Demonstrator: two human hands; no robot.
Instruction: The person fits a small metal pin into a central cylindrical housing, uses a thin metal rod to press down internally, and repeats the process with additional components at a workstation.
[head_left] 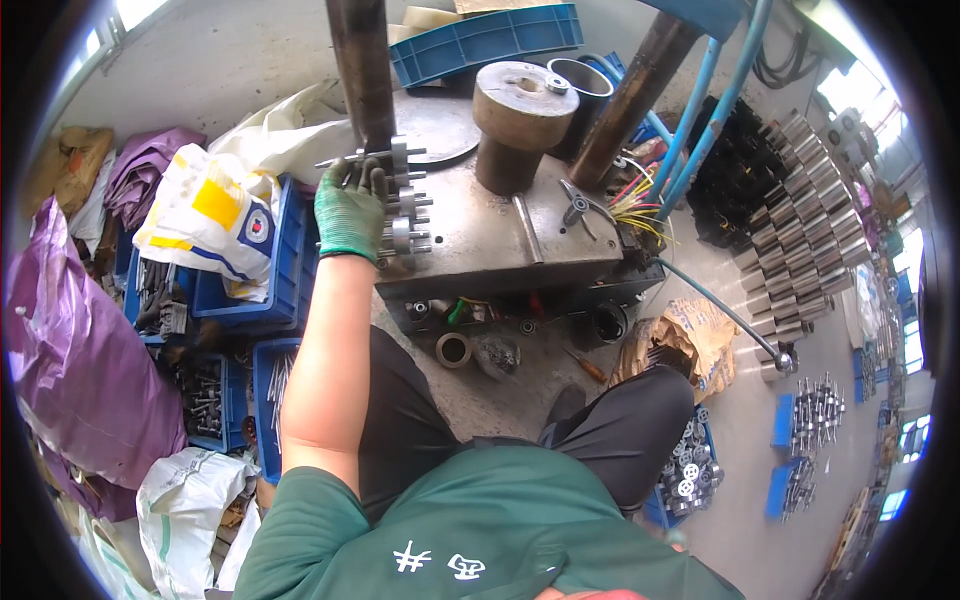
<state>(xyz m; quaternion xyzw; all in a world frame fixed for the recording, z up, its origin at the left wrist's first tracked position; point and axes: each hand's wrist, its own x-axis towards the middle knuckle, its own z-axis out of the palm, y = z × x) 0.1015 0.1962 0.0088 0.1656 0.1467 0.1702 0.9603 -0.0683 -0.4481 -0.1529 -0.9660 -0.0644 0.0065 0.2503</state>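
Observation:
My left hand point(350, 212), in a green-coated glove, reaches to the left edge of a steel press table point(470, 245). Its fingers are curled around the thin end of a gear shaft point(402, 156), which lies crosswise near the dark steel column point(362, 80). Several similar gear shafts point(408, 238) lie in a row along that edge, just right of the hand. My right hand does not show; its arm is hidden beyond my torso at the lower right.
A thick steel cylinder block point(525, 105) with a small ring stands mid-table; a loose rod point(526, 228) lies before it. Blue bins point(262, 300) and sacks point(205, 225) crowd the left. At right are a bin of round metal parts point(690, 470), a paper sack point(690, 350) and stacked metal cylinders point(810, 220).

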